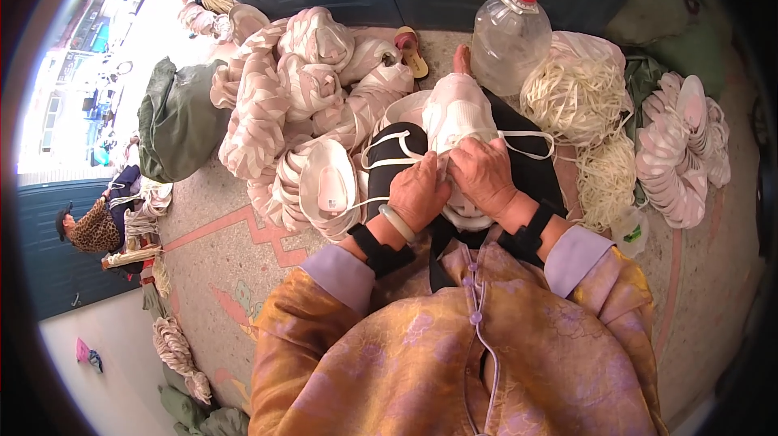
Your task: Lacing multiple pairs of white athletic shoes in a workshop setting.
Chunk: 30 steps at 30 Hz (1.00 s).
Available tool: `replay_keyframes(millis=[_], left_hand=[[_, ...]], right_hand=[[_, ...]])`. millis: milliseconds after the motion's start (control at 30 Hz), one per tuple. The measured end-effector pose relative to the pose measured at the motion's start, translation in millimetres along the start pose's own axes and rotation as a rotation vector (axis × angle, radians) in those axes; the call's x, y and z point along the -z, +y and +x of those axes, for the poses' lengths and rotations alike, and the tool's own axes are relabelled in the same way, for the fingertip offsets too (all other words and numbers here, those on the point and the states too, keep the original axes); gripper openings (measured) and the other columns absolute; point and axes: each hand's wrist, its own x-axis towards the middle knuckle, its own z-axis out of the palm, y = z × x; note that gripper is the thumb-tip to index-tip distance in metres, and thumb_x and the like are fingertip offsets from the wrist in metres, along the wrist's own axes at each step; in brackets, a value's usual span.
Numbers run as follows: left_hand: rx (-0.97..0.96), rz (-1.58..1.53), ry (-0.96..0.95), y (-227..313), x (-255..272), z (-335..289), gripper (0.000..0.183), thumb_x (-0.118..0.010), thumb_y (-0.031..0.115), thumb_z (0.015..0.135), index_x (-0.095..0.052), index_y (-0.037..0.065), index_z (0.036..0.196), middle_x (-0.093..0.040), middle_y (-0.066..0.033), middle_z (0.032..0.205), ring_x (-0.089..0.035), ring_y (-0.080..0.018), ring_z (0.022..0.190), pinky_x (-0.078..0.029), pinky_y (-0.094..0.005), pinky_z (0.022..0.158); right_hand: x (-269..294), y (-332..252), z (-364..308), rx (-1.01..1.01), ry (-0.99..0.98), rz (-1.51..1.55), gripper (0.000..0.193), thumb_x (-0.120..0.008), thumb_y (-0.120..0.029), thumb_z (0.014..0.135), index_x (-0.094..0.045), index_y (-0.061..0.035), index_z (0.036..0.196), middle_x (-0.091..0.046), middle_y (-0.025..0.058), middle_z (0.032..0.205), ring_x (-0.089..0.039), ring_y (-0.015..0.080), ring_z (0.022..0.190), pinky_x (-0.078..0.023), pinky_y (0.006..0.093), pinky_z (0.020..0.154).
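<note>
My left hand (417, 193) and my right hand (485, 175) press together on a white fabric piece (456, 116) lying across my lap, both gripping it near its lower edge. A pale bangle sits on my left wrist, and both wrists wear black bands. White elastic cord (387, 162) loops over my black trousers beside the left hand. A white padded cup piece (328, 185) lies just left of my left hand.
A heap of pink-and-white patterned pieces (284, 87) fills the floor to my left. A clear plastic jug with a red cap (509, 35) stands ahead, a pile of white elastic strips (579, 100) and stacked pieces (685, 148) to my right. Another person (93, 225) sits far left.
</note>
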Motion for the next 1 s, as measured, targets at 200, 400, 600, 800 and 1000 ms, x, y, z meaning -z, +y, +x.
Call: replay_keyframes(millis=[200, 400, 600, 800, 1000], left_hand=[[0.039, -0.138, 0.050, 0, 3, 4, 0.014, -0.054, 0.009, 0.071, -0.051, 0.000, 0.081, -0.057, -0.0159, 0.067, -0.059, -0.0343, 0.063, -0.045, -0.0391, 0.057], [0.065, -0.219, 0.001, -12, -2, 7, 0.018, -0.053, 0.006, 0.072, -0.055, -0.002, 0.088, -0.059, -0.0167, 0.068, -0.059, -0.0310, 0.060, -0.045, -0.0347, 0.056], [0.136, -0.398, -0.013, -15, -3, 6, 0.031, -0.051, 0.009, 0.072, -0.057, -0.001, 0.101, -0.060, -0.0205, 0.072, -0.061, -0.0349, 0.069, -0.048, -0.0381, 0.064], [0.008, -0.420, -0.045, -24, -6, 6, 0.032, -0.052, 0.005, 0.077, -0.058, 0.000, 0.107, -0.061, -0.0114, 0.074, -0.059, -0.0144, 0.068, -0.046, -0.0281, 0.062], [0.064, -0.341, -0.034, -15, -5, 6, 0.035, -0.052, 0.005, 0.077, -0.057, 0.002, 0.111, -0.063, -0.0127, 0.077, -0.060, -0.0151, 0.067, -0.047, -0.0277, 0.062]], right_hand=[[-9, -1, 2, -0.099, 0.089, 0.107, 0.014, -0.061, -0.021, 0.075, -0.059, -0.0107, 0.084, -0.058, 0.0041, 0.081, -0.058, 0.0207, 0.080, -0.033, 0.0386, 0.074], [-14, 3, 0, -0.090, 0.058, 0.109, 0.016, -0.061, -0.018, 0.074, -0.060, -0.0122, 0.089, -0.058, 0.0040, 0.082, -0.058, 0.0202, 0.080, -0.031, 0.0385, 0.075], [-15, 4, -4, -0.084, 0.016, 0.101, 0.015, -0.061, -0.018, 0.074, -0.060, -0.0125, 0.088, -0.057, 0.0034, 0.079, -0.058, 0.0201, 0.076, -0.031, 0.0383, 0.075], [-19, 3, -5, -0.036, 0.082, 0.067, 0.008, -0.057, -0.018, 0.077, -0.061, -0.0140, 0.083, -0.057, 0.0034, 0.076, -0.058, 0.0197, 0.073, -0.032, 0.0381, 0.073], [-15, 6, -5, 0.024, 0.095, 0.011, 0.005, -0.060, -0.016, 0.076, -0.062, -0.0123, 0.077, -0.055, 0.0002, 0.074, -0.056, 0.0179, 0.072, -0.033, 0.0362, 0.070]])
